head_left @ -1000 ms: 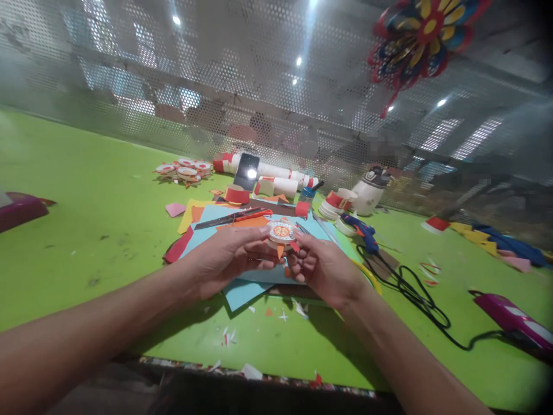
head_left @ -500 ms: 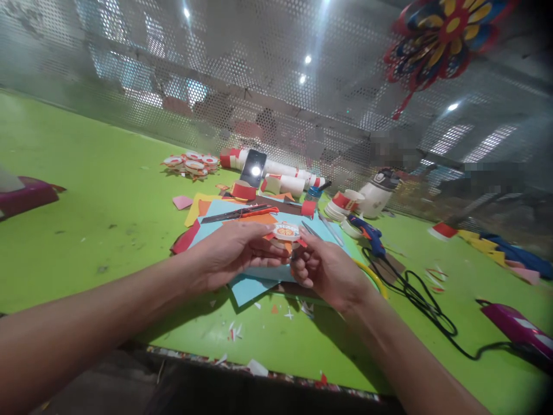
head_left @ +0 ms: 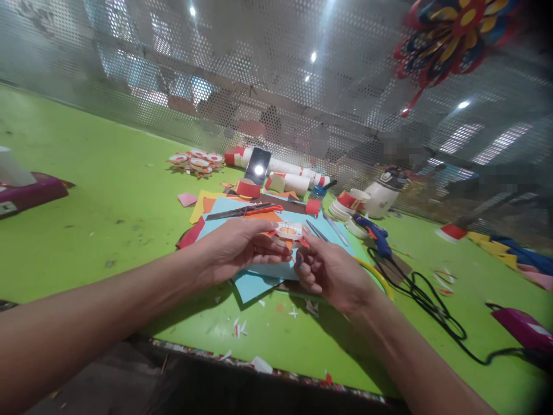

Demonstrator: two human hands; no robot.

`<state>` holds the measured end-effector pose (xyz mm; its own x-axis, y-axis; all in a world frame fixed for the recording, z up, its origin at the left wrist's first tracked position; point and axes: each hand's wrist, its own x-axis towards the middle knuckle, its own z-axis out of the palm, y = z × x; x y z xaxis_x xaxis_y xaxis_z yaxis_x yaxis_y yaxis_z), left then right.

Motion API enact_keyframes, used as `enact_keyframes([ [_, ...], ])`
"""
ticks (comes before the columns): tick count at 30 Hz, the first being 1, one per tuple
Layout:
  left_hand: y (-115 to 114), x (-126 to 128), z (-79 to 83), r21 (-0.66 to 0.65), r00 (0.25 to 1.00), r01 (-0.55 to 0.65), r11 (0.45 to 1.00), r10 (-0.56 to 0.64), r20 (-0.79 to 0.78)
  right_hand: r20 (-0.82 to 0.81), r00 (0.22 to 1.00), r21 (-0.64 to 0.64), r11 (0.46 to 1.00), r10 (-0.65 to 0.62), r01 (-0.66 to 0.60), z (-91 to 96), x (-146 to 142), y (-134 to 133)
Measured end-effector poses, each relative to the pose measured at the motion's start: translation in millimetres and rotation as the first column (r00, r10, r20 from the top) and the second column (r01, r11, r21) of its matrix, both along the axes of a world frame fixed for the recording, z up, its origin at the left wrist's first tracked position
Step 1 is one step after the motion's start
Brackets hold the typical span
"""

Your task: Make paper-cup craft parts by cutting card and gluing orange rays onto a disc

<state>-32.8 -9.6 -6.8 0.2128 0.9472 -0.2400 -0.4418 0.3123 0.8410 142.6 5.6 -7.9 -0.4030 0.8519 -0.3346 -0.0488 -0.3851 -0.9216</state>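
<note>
Between my hands is a small round paper craft piece (head_left: pixel 288 231), white with an orange patterned centre and red and orange points round its edge. My left hand (head_left: pixel 242 248) pinches its left side, the fingers partly under it. On the right rim, my right hand (head_left: pixel 330 268) grips it between thumb and fingers, the other fingers curled. Beneath lie light blue paper sheets (head_left: pixel 254 286). Just beyond my left hand rest scissors (head_left: pixel 263 208) with orange-red handles, and a pen-like tool (head_left: pixel 317 230) lies past the piece.
Similar round pieces (head_left: pixel 197 161) are heaped at the back left. A phone (head_left: pixel 258 165) leans on stacked paper cups (head_left: pixel 285 167). To the right lies a blue glue gun (head_left: pixel 375 233) with a black cord (head_left: pixel 432 311). Paper scraps (head_left: pixel 239 327) litter the green table (head_left: pixel 108 219).
The whole view has shifted slightly, so the table things appear a little further right. Both hands keep hold of the round paper piece, with barely any change in grip.
</note>
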Motion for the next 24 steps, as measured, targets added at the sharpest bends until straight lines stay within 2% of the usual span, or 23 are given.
enact_keyframes([
  [3,0.4,-0.7,-0.7,0.001,1.0,0.0,1.0,0.0,0.014,0.056,0.998,0.041,0.999,-0.032,0.029,-1.2,0.5,0.4],
  [5,0.9,-1.7,-1.5,0.017,1.0,0.016,1.0,-0.016,0.018,0.119,0.985,0.179,0.978,-0.127,0.105,-1.5,1.8,0.8],
  [6,1.3,-2.3,-2.0,0.028,1.0,0.024,0.999,-0.024,0.016,0.145,0.97,0.294,0.945,-0.193,0.144,-1.5,2.9,1.0],
  [7,1.8,-2.9,-2.4,0.039,1.0,0.028,0.999,-0.029,0.012,0.157,0.953,0.421,0.89,-0.26,0.173,-1.2,4.2,1.0],
  [9,2.5,-4.0,-3.1,0.053,1.0,0.031,0.998,-0.031,0.001,0.149,0.921,0.646,0.741,-0.359,0.184,0.6,6.8,-0.1],
  [11,2.5,-4.8,-3.2,0.06,0.999,0.03,0.998,-0.029,-0.025,0.146,0.899,0.799,0.585,-0.413,0.139,4.2,8.3,-3.2],
  [13,1.8,-5.0,-3.1,0.092,0.997,0.041,0.995,-0.034,-0.071,0.172,0.877,0.906,0.422,-0.448,0.038,8.4,8.0,-7.9],
  [15,0.8,-4.4,-3.4,0.143,0.99,0.059,0.988,-0.04,-0.132,0.212,0.865,0.961,0.259,-0.455,-0.1,11.4,6.1,-12.9],
  [17,0.2,-2.9,-4.4,0.182,0.982,0.073,0.981,-0.039,-0.186,0.267,0.861,0.963,0.143,-0.432,-0.227,11.7,3.5,-16.4],
  [18,0.1,-1.9,-5.2,0.192,0.978,0.075,0.978,-0.035,-0.207,0.305,0.856,0.952,0.113,-0.417,-0.284,10.7,2.4,-17.3],
  [20,0.1,0.4,-7.0,0.208,0.972,0.067,0.976,-0.017,-0.233,0.379,0.834,0.923,0.094,-0.402,-0.374,7.4,0.5,-17.8],
  [24,0.0,3.4,-9.5,0.21,0.964,0.048,0.976,0.01,-0.266,0.449,0.797,0.89,0.119,-0.404,-0.441,1.4,-0.9,-16.9],
])
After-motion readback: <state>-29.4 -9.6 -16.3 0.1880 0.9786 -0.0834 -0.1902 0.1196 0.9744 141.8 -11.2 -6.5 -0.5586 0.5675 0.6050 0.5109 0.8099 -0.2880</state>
